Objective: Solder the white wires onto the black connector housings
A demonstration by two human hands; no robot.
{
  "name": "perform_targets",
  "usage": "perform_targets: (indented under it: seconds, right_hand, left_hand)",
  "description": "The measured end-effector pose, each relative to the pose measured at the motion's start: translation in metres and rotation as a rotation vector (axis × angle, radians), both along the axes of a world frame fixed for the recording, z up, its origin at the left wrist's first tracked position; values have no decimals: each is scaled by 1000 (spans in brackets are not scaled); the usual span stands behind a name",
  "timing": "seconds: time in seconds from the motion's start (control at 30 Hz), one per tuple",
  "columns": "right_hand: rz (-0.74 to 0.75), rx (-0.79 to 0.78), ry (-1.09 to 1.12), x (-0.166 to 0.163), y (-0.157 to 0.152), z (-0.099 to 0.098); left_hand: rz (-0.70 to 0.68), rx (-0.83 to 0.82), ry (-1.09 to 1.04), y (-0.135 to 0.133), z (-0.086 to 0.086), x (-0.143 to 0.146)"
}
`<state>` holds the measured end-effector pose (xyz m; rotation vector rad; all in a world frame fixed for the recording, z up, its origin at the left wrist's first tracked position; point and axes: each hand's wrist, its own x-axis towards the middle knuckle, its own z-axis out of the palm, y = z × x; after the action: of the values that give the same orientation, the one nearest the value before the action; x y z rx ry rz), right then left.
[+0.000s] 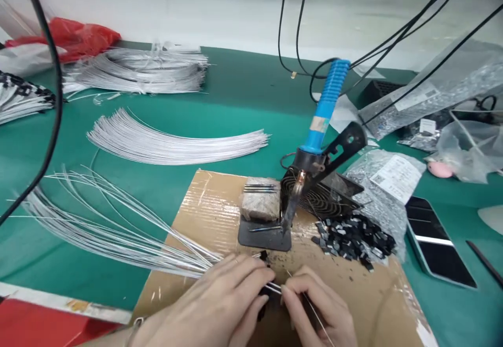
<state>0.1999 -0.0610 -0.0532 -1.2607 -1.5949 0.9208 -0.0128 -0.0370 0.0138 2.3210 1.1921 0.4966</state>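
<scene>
A loose fan of thin white wires (118, 250) runs in from the left, its ends gathered under my left hand (231, 297). That hand's fingers are closed over the wires, and small black pieces (262, 255) show by its fingertips. My right hand (318, 305) pinches a thin white wire (318, 318), close to the wire ends coming out from my left fingers. Both hands are over a cardboard sheet (212, 195). Just beyond them, a blue-handled soldering iron (324, 111) leans in its stand, tip pointing down to a dark metal plate (259, 236).
Small black pieces lie in a pile (353, 239) at the cardboard's right. A phone (440, 242) and plastic bags (393, 176) are farther right. A cut wire bundle (176, 140) and coiled wires (145, 69) lie behind. A black cable (58, 85) hangs at the left.
</scene>
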Motion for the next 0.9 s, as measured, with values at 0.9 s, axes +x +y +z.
perform_targets:
  seconds: [0.9]
  right_hand:
    - [-45, 190, -482, 65, 29, 10]
  left_hand:
    - [333, -450, -248, 30, -34, 15]
